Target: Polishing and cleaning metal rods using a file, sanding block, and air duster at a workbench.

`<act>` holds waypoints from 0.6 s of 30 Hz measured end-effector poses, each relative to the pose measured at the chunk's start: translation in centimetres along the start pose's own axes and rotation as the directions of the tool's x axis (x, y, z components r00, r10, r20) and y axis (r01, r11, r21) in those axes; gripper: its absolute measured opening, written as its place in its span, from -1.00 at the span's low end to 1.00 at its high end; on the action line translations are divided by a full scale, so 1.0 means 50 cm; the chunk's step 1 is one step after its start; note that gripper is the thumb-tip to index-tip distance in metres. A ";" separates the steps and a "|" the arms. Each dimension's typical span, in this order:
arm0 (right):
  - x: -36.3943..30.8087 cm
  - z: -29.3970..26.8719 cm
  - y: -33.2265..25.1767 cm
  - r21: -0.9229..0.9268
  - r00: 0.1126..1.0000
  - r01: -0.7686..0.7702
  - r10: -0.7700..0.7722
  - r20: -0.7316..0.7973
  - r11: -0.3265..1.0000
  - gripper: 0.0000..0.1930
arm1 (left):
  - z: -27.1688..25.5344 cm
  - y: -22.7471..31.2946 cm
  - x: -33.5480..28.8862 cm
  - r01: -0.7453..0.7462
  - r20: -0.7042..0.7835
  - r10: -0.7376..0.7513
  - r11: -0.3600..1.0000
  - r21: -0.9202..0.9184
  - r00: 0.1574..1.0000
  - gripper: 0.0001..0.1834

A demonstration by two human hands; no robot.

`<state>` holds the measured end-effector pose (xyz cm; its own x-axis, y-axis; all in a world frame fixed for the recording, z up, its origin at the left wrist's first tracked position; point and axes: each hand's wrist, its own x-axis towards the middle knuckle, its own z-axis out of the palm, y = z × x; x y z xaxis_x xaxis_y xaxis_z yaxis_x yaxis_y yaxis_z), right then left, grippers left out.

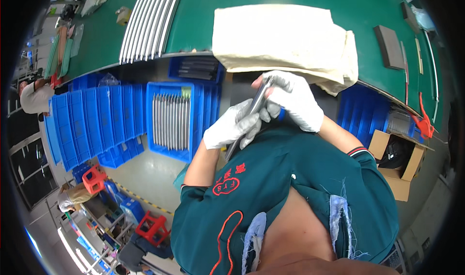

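Note:
A long, narrow grey metal bar [258,99] slants across in front of my chest. Its lower end reaches down past my left wrist. My left hand [233,125], in a white glove with grey fingers, is wrapped around the middle of the bar. Near the upper end, my right hand [294,99], gloved the same way, grips it, with bare fingertips showing through the glove. Just beyond both hands, a cream cloth [281,38] covers part of the green table's near edge. A small blue thing, too hidden to name, shows below my right hand's fingers.
Several silver bars [151,23] lie side by side on the green table [193,25]. A blue crate [151,115] of upright bars stands left, beside stacked blue crates [97,122]. At right are a grey block [389,47], a red air gun [424,122] and an open carton [417,161].

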<state>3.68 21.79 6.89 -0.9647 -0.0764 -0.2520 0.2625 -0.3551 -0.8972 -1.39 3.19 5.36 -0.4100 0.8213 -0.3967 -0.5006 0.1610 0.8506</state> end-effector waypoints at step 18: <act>-0.038 -0.036 0.159 0.472 0.938 -0.345 0.289 0.190 0.811 -0.74 | 0.071 -0.023 0.135 -0.089 -0.290 -0.037 0.908 -0.410 0.956 -0.66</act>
<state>7.64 20.79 -0.43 -0.8333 -0.3516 -0.4265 0.5363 -0.7012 -0.4697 -0.90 10.50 2.92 -0.5943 0.6211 -0.5109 -0.7305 -0.1512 0.6660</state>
